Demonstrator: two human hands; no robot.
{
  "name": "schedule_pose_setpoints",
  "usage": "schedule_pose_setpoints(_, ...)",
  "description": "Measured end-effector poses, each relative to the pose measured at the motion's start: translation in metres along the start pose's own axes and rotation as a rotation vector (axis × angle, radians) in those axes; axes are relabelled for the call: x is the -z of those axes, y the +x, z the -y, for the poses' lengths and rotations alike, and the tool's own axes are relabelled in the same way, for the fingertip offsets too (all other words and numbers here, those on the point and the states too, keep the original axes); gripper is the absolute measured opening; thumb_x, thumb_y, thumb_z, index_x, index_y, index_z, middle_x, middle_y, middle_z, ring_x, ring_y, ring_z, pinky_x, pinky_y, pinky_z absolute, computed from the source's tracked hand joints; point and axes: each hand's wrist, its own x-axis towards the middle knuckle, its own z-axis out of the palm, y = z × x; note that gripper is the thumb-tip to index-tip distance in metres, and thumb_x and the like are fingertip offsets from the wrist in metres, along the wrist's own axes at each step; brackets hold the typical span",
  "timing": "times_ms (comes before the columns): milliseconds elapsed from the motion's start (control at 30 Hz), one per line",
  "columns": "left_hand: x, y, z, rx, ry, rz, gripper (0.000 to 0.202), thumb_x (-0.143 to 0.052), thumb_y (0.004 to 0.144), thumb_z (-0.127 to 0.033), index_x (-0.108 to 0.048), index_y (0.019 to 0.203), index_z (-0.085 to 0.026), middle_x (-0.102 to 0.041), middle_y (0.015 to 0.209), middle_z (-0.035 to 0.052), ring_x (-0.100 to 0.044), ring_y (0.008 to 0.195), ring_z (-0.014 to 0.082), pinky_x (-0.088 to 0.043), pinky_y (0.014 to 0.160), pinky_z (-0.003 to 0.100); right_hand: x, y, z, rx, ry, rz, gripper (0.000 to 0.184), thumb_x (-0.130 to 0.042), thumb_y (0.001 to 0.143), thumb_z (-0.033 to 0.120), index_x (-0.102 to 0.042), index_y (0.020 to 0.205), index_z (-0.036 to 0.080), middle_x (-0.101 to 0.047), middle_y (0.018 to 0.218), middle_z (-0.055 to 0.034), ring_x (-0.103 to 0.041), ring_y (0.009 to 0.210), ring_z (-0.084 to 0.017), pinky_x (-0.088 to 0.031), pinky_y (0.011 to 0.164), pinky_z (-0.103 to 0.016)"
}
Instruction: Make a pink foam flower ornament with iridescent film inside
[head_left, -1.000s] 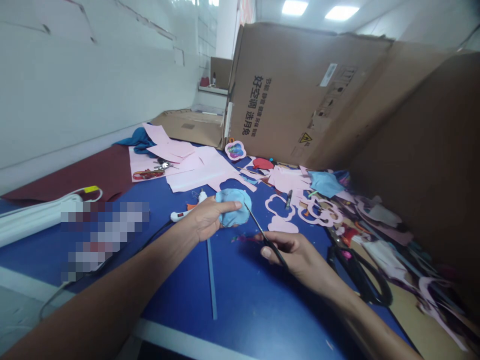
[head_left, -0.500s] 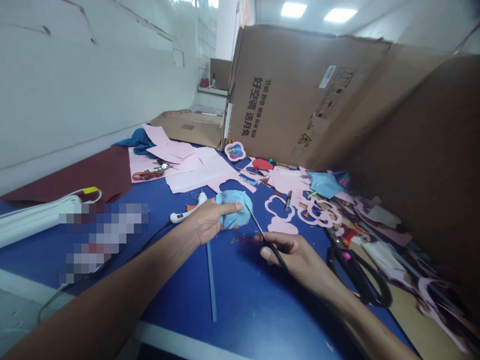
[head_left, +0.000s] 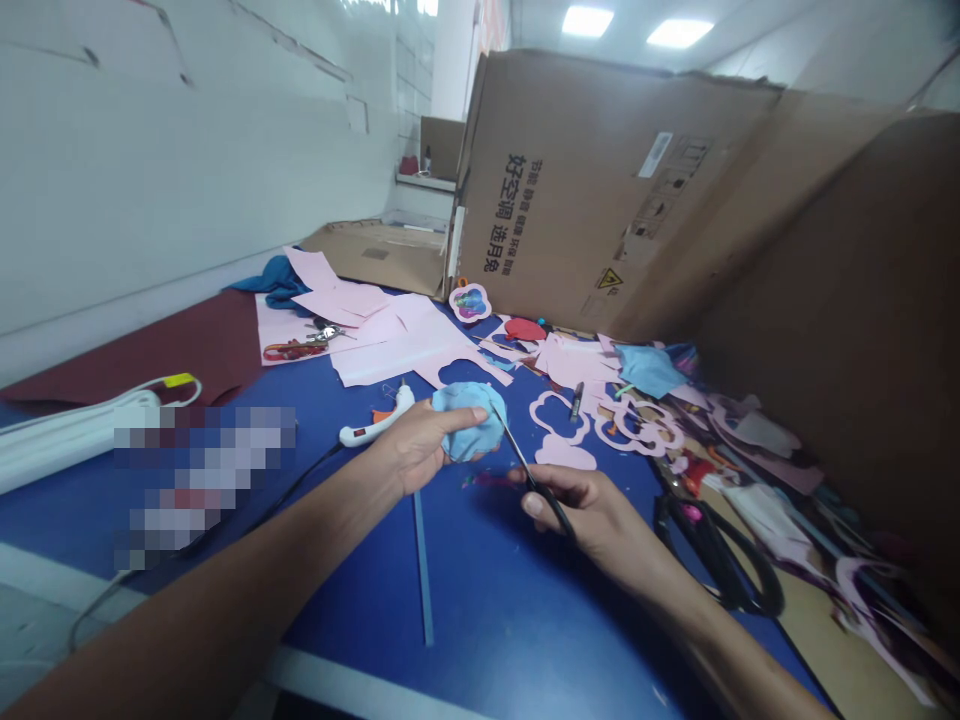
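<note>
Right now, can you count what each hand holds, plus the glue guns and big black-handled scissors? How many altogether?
Round light-blue cloth pieces, in the left hand: 1
Slim pointed tools, in the right hand: 1
Glue guns: 1
Big black-handled scissors: 1 pair
Total: 4

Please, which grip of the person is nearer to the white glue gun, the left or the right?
Left. The left grip, holding the round light-blue piece, is just right of the white glue gun; the right grip is farther right, beyond that piece.
</note>
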Motion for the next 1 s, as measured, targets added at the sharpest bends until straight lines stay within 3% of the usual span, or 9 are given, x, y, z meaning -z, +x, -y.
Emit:
schedule_pose_setpoints(467,-0.0018,-0.0003,0.005,0.056,-0.018,-0.07,0.028,-0.091,0.075,-0.019,-0.078,0.1,-0.015,-0.079,0.089,0.0082,-0.075,0.073,0.0196,-0.06,0.071,0.033,-0.003,-0.0006,0.0015,-0.01,0.023,0.003,0.065,-0.076,0.085,0.073,-0.081,0.117,0.017,-0.042,0.069,0.0033,-0.033,0.067,-0.014,-0.025,0.062,-0.029)
schedule_pose_setpoints(700,-0.0047,-0.0019,0.005,0.031,-0.043,-0.046,0.026,-0.092,0.074,-0.02,-0.078,0.095,-0.015,-0.074,0.078,0.004,-0.071,0.067,0.0172,-0.06,0.072,0.033,-0.0033,-0.001,0.0013,-0.004,0.04,-0.003,0.062,-0.076,0.087,0.07,-0.081,0.119,0.017,-0.045,0.07,0.0028,-0.036,0.067,-0.014,-0.027,0.062,-0.028)
schedule_pose_setpoints(1000,-0.0023,-0.0022,0.0024,0.08,-0.04,-0.145,0.032,-0.093,0.074,-0.02,-0.081,0.104,-0.018,-0.081,0.102,0.009,-0.076,0.083,0.0205,-0.061,0.074,0.034,-0.0026,-0.0004,-0.001,-0.004,0.013,-0.007,0.062,-0.077,0.086,0.071,-0.082,0.12,0.019,-0.043,0.068,0.0034,-0.034,0.066,-0.014,-0.027,0.061,-0.029)
